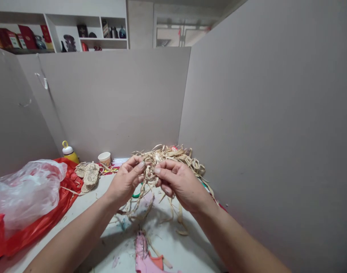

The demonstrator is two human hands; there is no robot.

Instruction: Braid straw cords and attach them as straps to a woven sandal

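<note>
Between my two hands is a small piece of braided straw (pixel 149 172), pale tan, with a braided cord hanging from it toward the table. My left hand (pixel 130 172) pinches its left side between thumb and fingers. On the right side, my right hand (pixel 171 178) grips it the same way, thumb on top. Behind the hands lies a heap of dry straw strips (pixel 181 153), partly covered by them. Below, a pink glue gun (pixel 143 252) rests on the table with its nozzle pointing away from me. A green ring-shaped handle (pixel 137 195) shows partly behind the cord.
At left, a clear plastic bag (pixel 31 187) lies over a red bag (pixel 68 193). Woven straw soles (pixel 90 176), a paper cup (pixel 105 158) and a yellow bottle (pixel 70 152) stand along the back. Grey partitions (pixel 113 102) enclose the white table (pixel 179 250). Loose straw strips (pixel 180 218) lie about.
</note>
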